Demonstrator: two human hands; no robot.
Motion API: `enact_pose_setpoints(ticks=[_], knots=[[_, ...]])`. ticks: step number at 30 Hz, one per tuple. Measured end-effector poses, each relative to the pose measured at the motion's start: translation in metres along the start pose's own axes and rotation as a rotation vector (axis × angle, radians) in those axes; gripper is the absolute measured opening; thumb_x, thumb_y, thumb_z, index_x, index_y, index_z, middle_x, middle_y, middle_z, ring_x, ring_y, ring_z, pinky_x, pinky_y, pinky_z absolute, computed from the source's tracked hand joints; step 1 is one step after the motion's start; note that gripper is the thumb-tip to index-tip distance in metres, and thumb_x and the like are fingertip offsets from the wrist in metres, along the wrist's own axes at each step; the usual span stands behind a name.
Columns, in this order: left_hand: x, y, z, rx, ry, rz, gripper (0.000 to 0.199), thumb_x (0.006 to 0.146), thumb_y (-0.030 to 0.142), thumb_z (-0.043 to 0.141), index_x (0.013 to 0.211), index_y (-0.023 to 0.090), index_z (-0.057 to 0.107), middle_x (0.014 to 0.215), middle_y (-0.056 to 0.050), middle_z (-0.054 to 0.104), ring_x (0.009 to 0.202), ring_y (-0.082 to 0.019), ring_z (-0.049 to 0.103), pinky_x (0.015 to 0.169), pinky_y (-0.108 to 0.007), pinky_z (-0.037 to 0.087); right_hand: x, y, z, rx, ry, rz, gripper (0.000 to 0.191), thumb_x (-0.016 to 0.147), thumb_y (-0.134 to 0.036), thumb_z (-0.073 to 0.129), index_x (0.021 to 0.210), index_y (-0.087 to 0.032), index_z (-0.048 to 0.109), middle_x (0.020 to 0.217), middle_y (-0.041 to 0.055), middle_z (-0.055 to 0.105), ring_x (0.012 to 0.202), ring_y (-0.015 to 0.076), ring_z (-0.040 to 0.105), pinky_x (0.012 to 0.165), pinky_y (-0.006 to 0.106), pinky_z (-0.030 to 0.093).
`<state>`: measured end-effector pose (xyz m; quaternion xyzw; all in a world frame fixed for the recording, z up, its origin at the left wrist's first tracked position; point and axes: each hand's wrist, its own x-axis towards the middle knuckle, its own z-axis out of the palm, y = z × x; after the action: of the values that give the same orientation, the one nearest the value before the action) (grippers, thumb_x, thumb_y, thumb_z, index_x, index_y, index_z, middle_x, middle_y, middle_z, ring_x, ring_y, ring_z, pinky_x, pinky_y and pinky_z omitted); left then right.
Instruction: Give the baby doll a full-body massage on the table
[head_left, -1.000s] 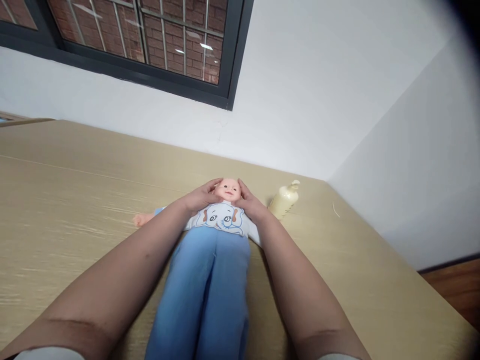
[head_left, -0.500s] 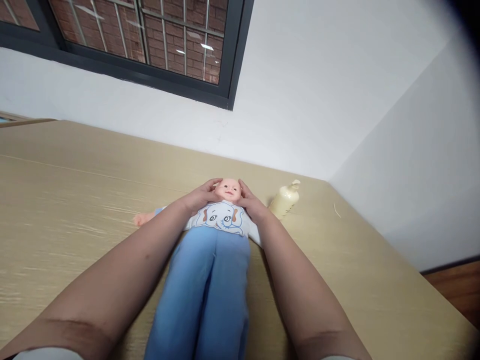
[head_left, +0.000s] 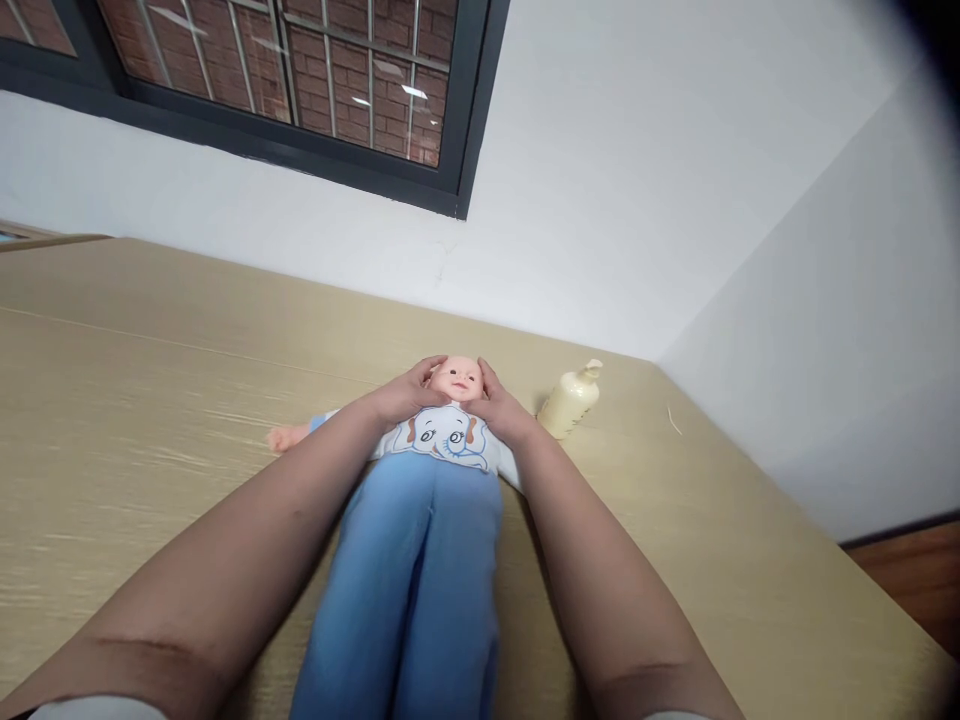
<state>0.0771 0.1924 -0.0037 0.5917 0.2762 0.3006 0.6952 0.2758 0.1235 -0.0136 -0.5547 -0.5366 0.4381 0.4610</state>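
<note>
A baby doll (head_left: 427, 540) lies on its back on the wooden table, its head toward the wall. It wears a white top with an elephant face print and blue trousers. My left hand (head_left: 411, 392) cups the left side of the doll's head, thumb near its chin. On the opposite side my right hand (head_left: 501, 405) holds the head in the same way, its thumb at the doll's neck. Both hands are curved around the head, and some fingertips are hidden behind it. One doll hand sticks out left of my left forearm.
A pale yellow pump bottle (head_left: 570, 400) stands tilted in view to the right of my right hand. Farther right, a thin pale strip (head_left: 674, 420) lies on the table (head_left: 187, 380). White walls and a dark-framed window (head_left: 300, 150) rise behind the table.
My right thumb has shifted slightly inward, toward the doll's neck. Both hands stay around its head, and the doll and bottle look the same.
</note>
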Motion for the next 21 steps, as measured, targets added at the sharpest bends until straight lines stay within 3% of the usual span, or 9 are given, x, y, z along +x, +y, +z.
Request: enact_pose_setpoints(ticks=[6,12,18,21], knots=[[0.0001,-0.0008,-0.0014,-0.190,0.010,-0.043,0.101,0.054,0.007,0.076,0.148,0.021,0.043,0.130,-0.016,0.065,0.098,-0.029,0.071,0.078,-0.036,0.056,0.0018,0.0055,0.0001,0.209,-0.020,0.027,0.118,0.067,-0.021,0.077,0.163,-0.028,0.007,0.166,0.0099,0.028,0.131,0.0304,0.058,0.104,0.045,0.053],[0.0012,-0.0009,0.0003,-0.214,0.044,-0.019,0.088,0.054,0.006,0.072,0.139,0.021,0.056,0.121,-0.015,0.070,0.097,-0.031,0.071,0.076,-0.038,0.056,0.0046,0.0078,0.0025,0.344,-0.020,-0.001,0.118,0.066,-0.023,0.081,0.162,-0.024,0.012,0.163,0.0100,0.036,0.135,0.0279,0.056,0.111,0.042,0.048],[0.0049,-0.0025,-0.0007,-0.189,0.070,-0.012,0.079,0.055,0.012,0.073,0.132,0.020,0.060,0.117,-0.014,0.071,0.092,-0.029,0.071,0.075,-0.037,0.054,0.0101,0.0103,0.0016,0.288,0.037,-0.013,0.114,0.061,-0.022,0.080,0.160,-0.026,0.023,0.158,0.0089,0.044,0.134,0.0281,0.057,0.110,0.043,0.048],[0.0038,0.0004,0.0032,-0.140,0.194,0.045,0.068,0.055,0.017,0.075,0.122,0.019,0.065,0.118,-0.012,0.069,0.087,-0.026,0.070,0.073,-0.034,0.053,0.0071,0.0047,-0.0015,0.186,0.121,-0.029,0.102,0.062,-0.021,0.074,0.156,-0.023,0.034,0.151,0.0116,0.053,0.127,0.0296,0.061,0.103,0.043,0.053]])
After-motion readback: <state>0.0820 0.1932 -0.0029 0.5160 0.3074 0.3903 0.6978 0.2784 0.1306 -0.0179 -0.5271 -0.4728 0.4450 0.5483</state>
